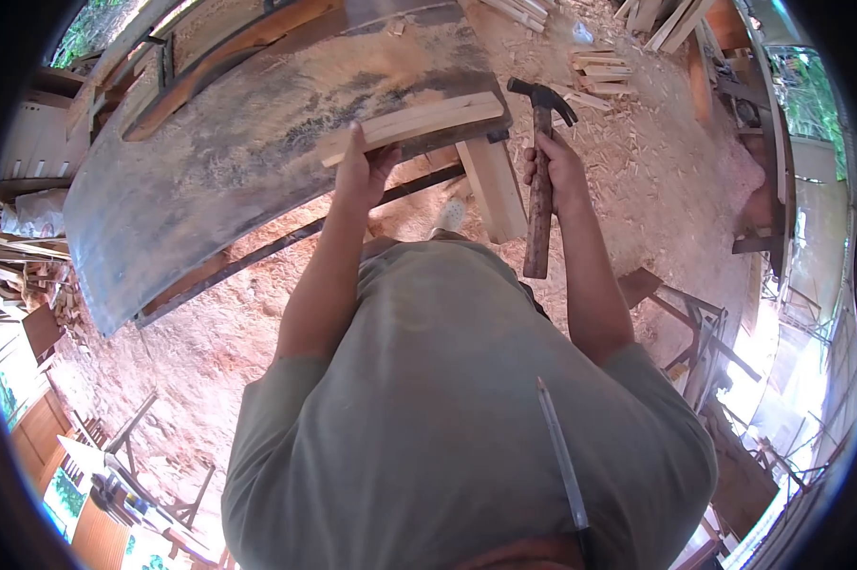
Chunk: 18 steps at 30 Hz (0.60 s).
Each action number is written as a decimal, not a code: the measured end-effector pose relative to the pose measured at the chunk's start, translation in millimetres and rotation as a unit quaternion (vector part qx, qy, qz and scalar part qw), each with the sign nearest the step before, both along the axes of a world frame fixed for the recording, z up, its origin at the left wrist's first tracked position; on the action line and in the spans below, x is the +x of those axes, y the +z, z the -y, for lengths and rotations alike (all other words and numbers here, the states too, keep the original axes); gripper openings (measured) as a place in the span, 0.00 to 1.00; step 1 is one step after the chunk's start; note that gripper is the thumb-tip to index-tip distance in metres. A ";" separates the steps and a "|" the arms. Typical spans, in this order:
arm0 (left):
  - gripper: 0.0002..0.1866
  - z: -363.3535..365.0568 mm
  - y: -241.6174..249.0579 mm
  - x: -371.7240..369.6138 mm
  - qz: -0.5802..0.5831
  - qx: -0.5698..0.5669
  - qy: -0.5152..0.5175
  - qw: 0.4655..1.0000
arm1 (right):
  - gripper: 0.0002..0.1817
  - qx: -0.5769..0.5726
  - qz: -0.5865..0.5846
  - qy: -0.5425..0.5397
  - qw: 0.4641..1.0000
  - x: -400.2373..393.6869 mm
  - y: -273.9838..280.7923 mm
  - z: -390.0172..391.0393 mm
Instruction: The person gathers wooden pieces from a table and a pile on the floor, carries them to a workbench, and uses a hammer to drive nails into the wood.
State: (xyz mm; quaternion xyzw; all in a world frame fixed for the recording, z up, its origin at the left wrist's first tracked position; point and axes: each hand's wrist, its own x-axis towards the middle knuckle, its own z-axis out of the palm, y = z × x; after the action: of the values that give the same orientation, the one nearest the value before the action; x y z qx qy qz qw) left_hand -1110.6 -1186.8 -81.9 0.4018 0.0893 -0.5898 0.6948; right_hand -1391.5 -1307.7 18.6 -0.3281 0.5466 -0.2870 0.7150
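Observation:
My right hand point(562, 171) is wrapped round the handle of a claw hammer point(539, 214), gripping it fairly high. The dark head points up and the claw curves to the right. In my left hand point(364, 172) is the near left end of a pale wooden strip point(419, 125), thumb on top and fingers curled below. This strip lies along the edge of a worn workbench top point(229, 157), with its far end close to the bench corner. A pale wooden board point(493, 190) slants down just right of the bench, between my hands.
Wood shavings cover the floor point(656, 190). Several offcuts point(601, 72) lie beyond the hammer. A curved wooden piece point(210, 71) rests on the bench's far side. To the right stands a small wooden frame point(694, 332). A pen point(563, 456) hangs at my shirt front.

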 end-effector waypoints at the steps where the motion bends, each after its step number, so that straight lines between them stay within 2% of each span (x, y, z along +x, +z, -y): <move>1: 0.25 5.3 8.3 -13.5 -0.021 0.004 0.011 1.000 | 0.10 -0.013 -0.020 0.007 1.000 -1.8 0.2 -2.0; 6: 0.27 20.7 -2.5 -80.4 -0.055 -0.018 0.012 0.998 | 0.13 -0.002 -0.062 -0.026 0.998 -8.2 -18.6 7.4; 8: 0.33 17.1 -3.0 -103.0 -0.073 -0.021 -0.059 0.995 | 0.13 -0.007 -0.060 -0.037 0.997 -2.4 -32.1 18.1; 9: 0.40 16.3 -3.2 -113.9 -0.047 0.018 -0.115 0.992 | 0.13 -0.016 -0.080 -0.056 0.995 5.3 -37.3 21.3; 10: 0.40 16.4 -5.9 -123.8 -0.049 0.021 -0.115 0.992 | 0.13 -0.024 -0.099 -0.074 0.992 12.1 -41.1 24.1; 12: 0.47 16.3 -13.3 -142.7 -0.018 0.031 -0.144 0.989 | 0.14 -0.021 -0.077 -0.059 0.995 22.8 -52.8 29.5; 13: 0.52 18.6 -12.0 -149.2 -0.001 0.034 -0.147 0.989 | 0.15 -0.018 -0.075 -0.109 0.991 32.7 -64.3 31.2; 14: 0.52 19.5 -13.0 -151.3 -0.001 0.038 -0.148 0.988 | 0.16 -0.015 -0.073 -0.159 0.984 41.9 -70.8 32.5; 16: 0.56 19.0 -12.0 -152.1 -0.037 0.012 -0.189 0.981 | 0.17 -0.020 -0.085 -0.148 0.985 48.8 -71.9 33.7; 18: 0.57 15.9 -7.4 -150.3 -0.042 0.011 -0.187 0.981 | 0.20 -0.056 -0.149 -0.144 0.977 54.7 -64.2 36.4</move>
State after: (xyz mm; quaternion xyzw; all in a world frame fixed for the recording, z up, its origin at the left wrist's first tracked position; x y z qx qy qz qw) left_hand -1261.0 -1202.6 -89.4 0.3939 0.0480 -0.7247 0.5633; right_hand -1336.9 -1344.1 -45.6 -0.3247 0.6718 -0.3648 0.5569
